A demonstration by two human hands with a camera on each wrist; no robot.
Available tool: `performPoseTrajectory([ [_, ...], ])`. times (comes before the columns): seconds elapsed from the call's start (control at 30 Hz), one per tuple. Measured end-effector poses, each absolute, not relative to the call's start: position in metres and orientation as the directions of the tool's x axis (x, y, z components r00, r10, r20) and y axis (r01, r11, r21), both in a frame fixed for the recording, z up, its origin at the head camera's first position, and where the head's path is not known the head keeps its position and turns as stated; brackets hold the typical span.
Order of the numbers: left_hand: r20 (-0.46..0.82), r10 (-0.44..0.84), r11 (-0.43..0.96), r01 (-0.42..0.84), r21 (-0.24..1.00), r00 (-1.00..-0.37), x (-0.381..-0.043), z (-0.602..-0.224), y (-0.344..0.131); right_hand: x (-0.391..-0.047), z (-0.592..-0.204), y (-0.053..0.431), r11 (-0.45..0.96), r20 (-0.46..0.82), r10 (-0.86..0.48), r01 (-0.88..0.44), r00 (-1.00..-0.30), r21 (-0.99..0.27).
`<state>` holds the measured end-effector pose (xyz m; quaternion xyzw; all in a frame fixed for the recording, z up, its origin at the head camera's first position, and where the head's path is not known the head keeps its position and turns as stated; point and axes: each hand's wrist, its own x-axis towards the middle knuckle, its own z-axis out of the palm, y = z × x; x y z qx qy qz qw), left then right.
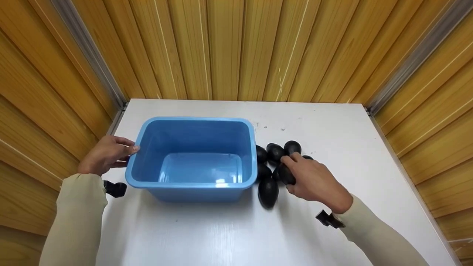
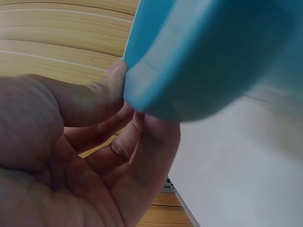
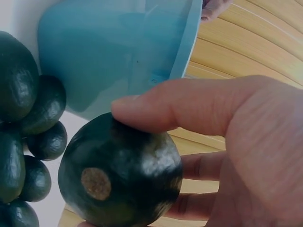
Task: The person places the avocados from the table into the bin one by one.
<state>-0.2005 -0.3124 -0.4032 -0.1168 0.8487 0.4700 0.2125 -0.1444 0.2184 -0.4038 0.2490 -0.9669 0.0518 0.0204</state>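
A blue plastic tub (image 1: 201,186) with nothing in it stands on the white table. At its left side my left hand (image 1: 111,152) pinches the rim (image 2: 156,78), thumb on one face and fingers under the lip. Right of the tub, my right hand (image 1: 314,179) grips a dark avocado (image 1: 286,174) between thumb and fingers; its brown stem scar shows in the right wrist view. Several more dark avocados, among them one at the front (image 1: 268,193) and one at the back (image 1: 292,147), lie bunched against the tub's right wall. My right hand partly covers the bunch.
The white table (image 1: 207,236) runs back to a yellow wood-patterned wall (image 1: 221,48), with similar walls at left and right. Metal corner posts (image 1: 94,48) rise at the back. Small dark specks (image 1: 265,127) lie behind the avocados.
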Motion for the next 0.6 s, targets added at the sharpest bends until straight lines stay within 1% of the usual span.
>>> performPoseTrajectory([
  [0.33, -0.464, 0.005, 0.535, -0.39, 0.75, -0.886, -0.2, -0.403, -0.312, -0.143, -0.394, 0.214, 0.869, 0.032, -0.48, -0.48, -0.876, -0.119],
  [0.6, -0.467, 0.014, 0.543, -0.385, 0.746, -0.884, -0.202, -0.403, -0.311, -0.145, -0.386, 0.213, 0.873, 0.023, -0.476, -0.476, -0.879, -0.102],
])
